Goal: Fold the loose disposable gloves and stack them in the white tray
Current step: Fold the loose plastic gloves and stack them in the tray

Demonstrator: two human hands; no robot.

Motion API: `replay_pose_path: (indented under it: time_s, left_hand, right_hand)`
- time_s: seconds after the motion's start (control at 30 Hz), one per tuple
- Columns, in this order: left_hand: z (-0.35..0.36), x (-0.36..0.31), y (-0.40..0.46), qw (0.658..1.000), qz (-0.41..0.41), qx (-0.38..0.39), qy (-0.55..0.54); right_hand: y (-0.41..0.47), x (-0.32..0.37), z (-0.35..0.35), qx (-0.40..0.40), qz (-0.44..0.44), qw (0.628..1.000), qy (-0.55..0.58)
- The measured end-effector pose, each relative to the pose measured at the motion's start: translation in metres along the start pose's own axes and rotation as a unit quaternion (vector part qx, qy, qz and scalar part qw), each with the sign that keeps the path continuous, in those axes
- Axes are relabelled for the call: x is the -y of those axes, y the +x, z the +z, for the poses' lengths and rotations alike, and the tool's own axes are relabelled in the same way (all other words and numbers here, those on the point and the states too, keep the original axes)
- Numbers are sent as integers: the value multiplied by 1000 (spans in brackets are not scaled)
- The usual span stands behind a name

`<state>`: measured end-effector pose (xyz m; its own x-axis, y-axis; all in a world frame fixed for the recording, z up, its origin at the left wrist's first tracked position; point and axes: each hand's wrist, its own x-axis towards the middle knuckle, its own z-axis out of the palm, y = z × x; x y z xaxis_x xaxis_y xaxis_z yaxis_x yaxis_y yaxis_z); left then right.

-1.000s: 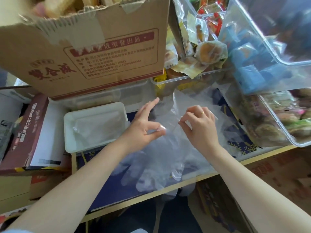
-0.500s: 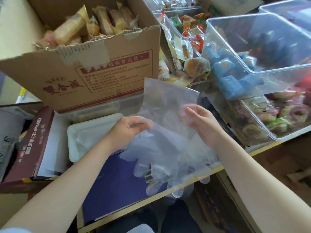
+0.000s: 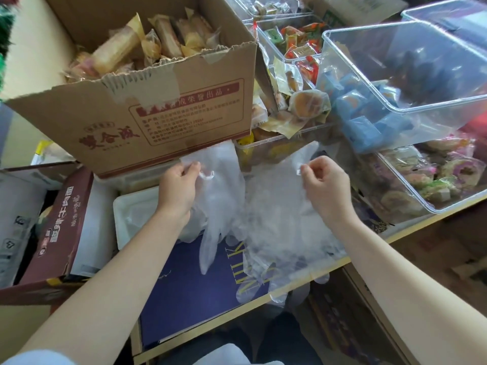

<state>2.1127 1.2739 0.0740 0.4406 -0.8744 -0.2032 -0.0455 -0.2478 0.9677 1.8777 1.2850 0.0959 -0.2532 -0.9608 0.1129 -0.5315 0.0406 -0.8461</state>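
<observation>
I am looking down at two bare arms reaching into the middle of the frame. The left hand (image 3: 179, 189) pinches the cuff edge of one clear disposable glove (image 3: 220, 206), fingers curled around the film, so that the glove hangs with its long axis running down the frame, fingertips dangling toward the dark blue board (image 3: 189, 285) below. The right hand (image 3: 322, 185), right of center, is curled too and pinches the cuff of a second clear glove (image 3: 279, 206), which drapes down into a loose pile of gloves (image 3: 284, 254) at the near edge of the table.

The white tray (image 3: 131, 219) sits left of center, touching the left forearm in the view and well apart from the right hand. I judge the left hand nearer for any placing there.

Both gloves are thin, cloudy-transparent, wrinkled and limp. Neither looks folded yet. I cannot tell whether the tray already holds folded gloves, though something pale and filmy shows inside it.

A torn cardboard box of wrapped pastries (image 3: 147, 101) fills the upper left. Clear snack bins (image 3: 411, 75) crowd the upper right.
</observation>
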Motion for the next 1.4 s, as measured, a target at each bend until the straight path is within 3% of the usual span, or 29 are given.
replay_pose_path:
  time_s: [0.2, 0.37, 0.5, 0.63, 0.73, 0.93, 1.07, 1.13, 1.2, 1.23, 1.3, 1.4]
  left_hand:
    - [26, -7, -34, 995, -6, 89, -39]
    - [35, -2, -49, 986, -10, 158, -58]
    - [33, 0, -52, 985, -4, 162, -56]
    - [34, 1, -56, 978, -50, 178, -94]
    - [33, 1, -59, 970, -88, 191, -121]
    - [27, -5, -58, 950, -71, 250, -171]
    - [25, -8, -54, 969, -54, 204, -125]
    - [22, -8, -50, 975, -51, 190, -108]
    - [16, -9, -47, 972, -37, 211, -92]
    - [13, -10, -46, 968, -28, 234, -89]
    - [7, -13, -45, 955, 4, 285, -82]
    - [3, -17, -44, 942, 38, 328, -61]
  right_hand:
    - [-29, 25, 43, 141, -127, 981, -39]
    - [-33, 16, 63, 150, -188, 970, -30]
    - [-38, 8, 61, 140, -217, 965, -55]
    - [-42, 5, 61, 120, -275, 950, -91]
    - [-43, 6, 60, 119, -265, 954, -73]
    - [-44, 11, 47, 195, -279, 940, -25]
    - [-41, 11, 35, 223, -244, 943, 51]
    - [-38, 7, 29, 127, -220, 966, 49]
    - [-29, 3, 22, 35, -143, 989, 28]
    - [-22, 0, 19, 49, -76, 995, 45]
    - [-8, -6, 13, 153, 61, 975, 148]
    - [4, -15, 7, 264, 111, 923, 257]
